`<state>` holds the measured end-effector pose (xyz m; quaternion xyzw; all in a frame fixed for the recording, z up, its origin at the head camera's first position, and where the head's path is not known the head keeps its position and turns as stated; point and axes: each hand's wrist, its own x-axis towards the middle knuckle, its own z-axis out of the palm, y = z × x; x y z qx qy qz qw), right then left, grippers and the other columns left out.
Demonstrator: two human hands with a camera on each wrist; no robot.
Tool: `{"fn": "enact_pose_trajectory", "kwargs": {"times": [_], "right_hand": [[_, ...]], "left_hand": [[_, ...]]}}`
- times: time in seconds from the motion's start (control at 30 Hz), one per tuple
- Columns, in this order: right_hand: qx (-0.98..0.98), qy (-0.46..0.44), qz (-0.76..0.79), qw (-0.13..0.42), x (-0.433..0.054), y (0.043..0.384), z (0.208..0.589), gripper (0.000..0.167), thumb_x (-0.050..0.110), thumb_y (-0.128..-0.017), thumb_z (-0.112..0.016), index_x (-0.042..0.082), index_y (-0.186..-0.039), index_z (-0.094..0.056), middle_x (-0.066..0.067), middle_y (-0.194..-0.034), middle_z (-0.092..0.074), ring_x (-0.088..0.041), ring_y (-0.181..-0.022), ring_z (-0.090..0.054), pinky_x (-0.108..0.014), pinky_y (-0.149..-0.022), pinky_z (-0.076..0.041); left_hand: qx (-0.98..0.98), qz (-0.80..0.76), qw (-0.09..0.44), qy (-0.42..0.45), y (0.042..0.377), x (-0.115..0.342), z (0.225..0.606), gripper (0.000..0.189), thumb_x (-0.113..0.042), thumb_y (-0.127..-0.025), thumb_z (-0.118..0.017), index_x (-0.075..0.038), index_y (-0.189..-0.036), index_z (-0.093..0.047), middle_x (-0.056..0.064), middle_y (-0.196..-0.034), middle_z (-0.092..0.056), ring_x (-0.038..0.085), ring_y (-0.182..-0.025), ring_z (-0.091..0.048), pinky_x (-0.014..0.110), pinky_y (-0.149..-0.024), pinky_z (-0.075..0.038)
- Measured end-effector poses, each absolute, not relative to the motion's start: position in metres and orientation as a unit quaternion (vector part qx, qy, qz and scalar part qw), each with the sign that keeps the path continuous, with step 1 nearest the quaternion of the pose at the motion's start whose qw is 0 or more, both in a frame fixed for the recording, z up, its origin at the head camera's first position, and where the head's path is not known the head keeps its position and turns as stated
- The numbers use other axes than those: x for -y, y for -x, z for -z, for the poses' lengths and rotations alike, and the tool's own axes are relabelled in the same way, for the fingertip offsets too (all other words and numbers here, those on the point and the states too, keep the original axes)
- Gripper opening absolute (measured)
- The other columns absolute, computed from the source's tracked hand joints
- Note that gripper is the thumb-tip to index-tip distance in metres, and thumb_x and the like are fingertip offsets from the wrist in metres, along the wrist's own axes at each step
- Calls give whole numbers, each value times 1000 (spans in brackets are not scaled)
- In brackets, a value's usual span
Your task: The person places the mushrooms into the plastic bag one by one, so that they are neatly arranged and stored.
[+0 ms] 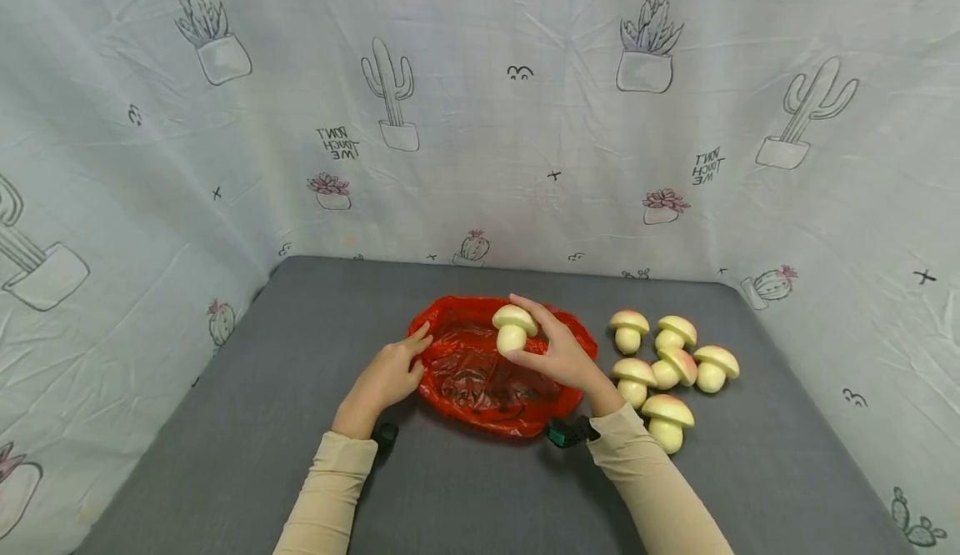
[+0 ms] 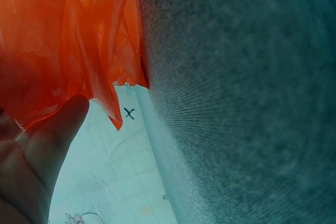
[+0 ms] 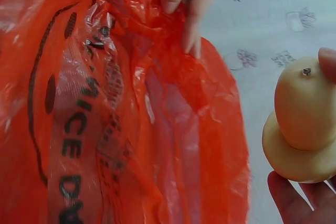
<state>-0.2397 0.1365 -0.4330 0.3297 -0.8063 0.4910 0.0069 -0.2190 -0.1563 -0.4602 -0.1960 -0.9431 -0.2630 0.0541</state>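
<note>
A pale cloth (image 1: 465,188) printed with cacti and potted succulents fills the upper part of the head view and runs down both sides. Below it, the grey tabletop (image 1: 225,455) spreads to the bottom edge. The red bag (image 1: 480,380), thin plastic, lies near the centre of the frame with its mouth open; no mushroom can be made out inside, though its folds could hide something. The work therefore looks early: six mushrooms (image 1: 675,363) lie outside the bag in a loose cluster at the right of the frame, and a seventh is in hand.

The left hand (image 1: 388,373), left of centre, pinches the bag's left rim, thumb against the outer film and fingers over the inner side. The right hand (image 1: 558,353), just right of centre, curls thumb and fingers about the held mushroom (image 1: 513,327), thumb at the stem's end, fingers at the cap. That mushroom is above the bag's opening, between the two hands, cap upward; the loose six lie farther right, touching neither hand.
</note>
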Motion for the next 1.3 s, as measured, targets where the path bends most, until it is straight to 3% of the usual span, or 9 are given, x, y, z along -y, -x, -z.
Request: {"fn": "enact_pose_trajectory", "kwargs": {"times": [0.17, 0.43, 0.53, 0.63, 0.7, 0.83, 1.07, 1.3], "right_hand": [[802, -325, -500, -13, -122, 249, 437, 76, 20, -84, -71, 32, -148, -30, 2, -138, -47, -16, -113, -54, -49, -95, -43], [816, -339, -468, -13, -98, 261, 436, 75, 27, -82, -73, 23, -147, -35, 1, -136, -48, -16, -116, -51, -44, -96, -43], [815, -348, -462, -20, -89, 265, 437, 76, 26, -81, -74, 17, -147, -36, -1, -135, -49, -18, -115, -52, -45, -95, -44], [817, -352, -455, -34, -81, 270, 442, 76, 27, -81, -74, 17, -147, -36, -1, -134, -50, -17, -113, -52, -43, -94, -45], [823, -352, -444, -42, -78, 274, 446, 76, 28, -81, -74, 18, -147, -36, -1, -133, -50, -15, -111, -53, -41, -94, -45], [831, -347, -432, -59, -72, 278, 452, 76, 31, -81, -74, 20, -146, -37, 0, -131, -51, -14, -109, -53, -38, -93, -45], [849, -339, -397, -80, -63, 285, 462, 75, 35, -81, -73, 21, -145, -37, 1, -135, -49, -15, -111, -51, -38, -95, -44], [861, -355, -352, -89, -52, 291, 471, 75, 33, -82, -72, 15, -146, -37, -3, -139, -47, -18, -114, -50, -38, -98, -42]], "left_hand": [[943, 259, 65, 200, 219, 156, 462, 48, -1, -84, -56, 3, -132, -54, 13, -146, -42, 10, -50, -29, 25, -51, -30], [944, 256, 67, 196, 219, 156, 461, 48, -2, -84, -56, 3, -131, -55, 13, -145, -43, 14, -55, -37, 29, -60, -38], [946, 255, 66, 191, 218, 156, 461, 48, -2, -84, -57, 2, -131, -55, 13, -145, -43, 21, -70, -54, 31, -65, -42], [946, 255, 66, 189, 218, 156, 460, 47, -2, -84, -57, 2, -131, -56, 13, -145, -44, 24, -84, -58, 33, -70, -42], [945, 258, 61, 189, 217, 155, 460, 48, -2, -84, -56, 2, -131, -55, 13, -146, -43, 24, -76, -57, 33, -68, -42], [946, 261, 51, 187, 217, 155, 459, 48, -2, -84, -56, 2, -132, -54, 12, -147, -42, 17, -58, -41, 31, -62, -39], [947, 262, 48, 183, 216, 153, 458, 49, -2, -85, -57, 0, -134, -53, 11, -147, -41, 18, -66, -47, 31, -67, -40], [945, 258, 55, 191, 215, 153, 458, 48, -1, -84, -57, 1, -132, -55, 12, -146, -43, 12, -55, -33, 26, -55, -34]]}}
